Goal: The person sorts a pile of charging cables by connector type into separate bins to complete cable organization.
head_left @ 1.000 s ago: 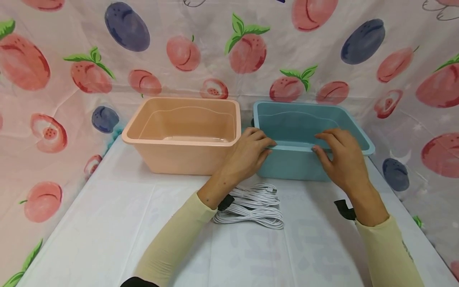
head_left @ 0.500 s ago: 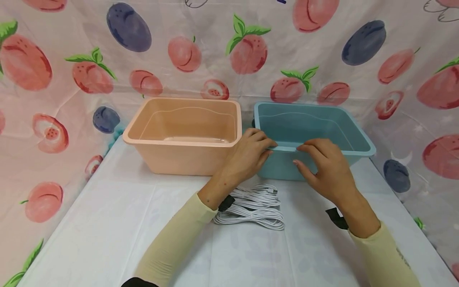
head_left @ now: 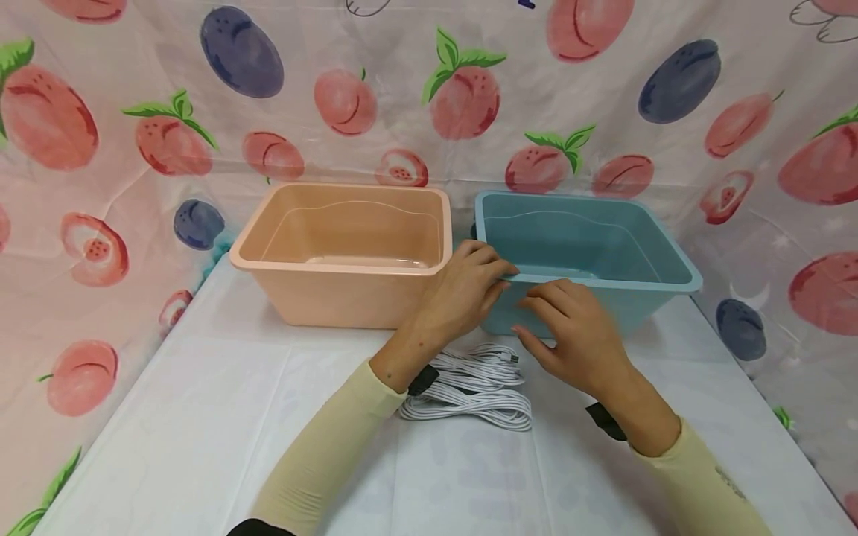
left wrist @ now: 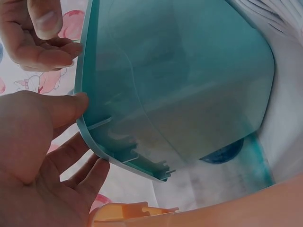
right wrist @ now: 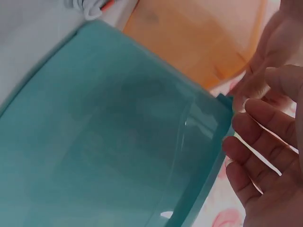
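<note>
My left hand [head_left: 462,286] grips the front-left corner of the blue plastic bin [head_left: 643,286]. In the left wrist view the thumb of that left hand [left wrist: 28,142] lies on the bin's rim, with the fingers around the corner. My right hand [head_left: 576,335] hovers before the bin's front wall, its fingers loosely bent and holding nothing. The right wrist view has the fingers of the right hand [right wrist: 270,146] close by the rim; whether they touch it I cannot tell. A bundle of white cable [head_left: 469,402] lies on the table below both hands.
An orange plastic bin [head_left: 348,298] stands left of the blue one, close to my left wrist. White cloth covers the table [head_left: 201,417]. Behind it hangs a fruit-print curtain [head_left: 402,45], which also runs along both sides.
My right hand has moved left and toward me along the blue bin's front rim, coming down off it. The left hand keeps its hold on the corner. Bins and cable stay put.
</note>
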Tool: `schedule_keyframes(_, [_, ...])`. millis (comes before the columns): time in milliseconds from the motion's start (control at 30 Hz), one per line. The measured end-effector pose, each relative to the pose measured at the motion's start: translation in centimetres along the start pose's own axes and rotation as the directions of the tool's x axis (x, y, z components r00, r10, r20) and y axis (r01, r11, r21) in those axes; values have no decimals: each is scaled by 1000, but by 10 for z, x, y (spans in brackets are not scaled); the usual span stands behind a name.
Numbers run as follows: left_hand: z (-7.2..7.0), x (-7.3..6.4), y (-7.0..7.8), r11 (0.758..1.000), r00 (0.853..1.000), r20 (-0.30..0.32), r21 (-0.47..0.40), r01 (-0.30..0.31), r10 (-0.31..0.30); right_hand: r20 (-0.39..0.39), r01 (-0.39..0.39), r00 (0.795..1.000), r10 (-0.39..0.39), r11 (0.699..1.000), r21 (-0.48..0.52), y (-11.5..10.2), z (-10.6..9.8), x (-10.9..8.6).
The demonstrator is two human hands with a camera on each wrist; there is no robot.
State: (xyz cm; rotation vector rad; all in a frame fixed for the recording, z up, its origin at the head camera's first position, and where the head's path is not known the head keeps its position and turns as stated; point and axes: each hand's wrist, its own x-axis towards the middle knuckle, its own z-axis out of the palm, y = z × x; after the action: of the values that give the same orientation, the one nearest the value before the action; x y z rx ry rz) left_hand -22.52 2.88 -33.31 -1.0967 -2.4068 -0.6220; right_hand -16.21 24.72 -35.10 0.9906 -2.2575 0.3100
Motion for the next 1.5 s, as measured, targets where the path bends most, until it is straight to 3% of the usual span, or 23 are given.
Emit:
schedule_keyframes(333, [0,0,1,1000,1000,-3,17,-7,8,96,94,991,-95,995,18,-12,15,-2])
schedule_keyframes(800, [-1,1,1,1000,1000,-2,28,-6,7,205,132,968,-142,989,62,-37,32,-5])
schedule_keyframes(1300, [0,1,0,1000,1000,-5,16,-12,12,311,220,923,-228,974,62,-56,50,-12])
schedule_keyframes(1500, [1,1,-1,1000,1000,-6,11,-14,14,332,215,914,-232,973,87,-60,55,-15])
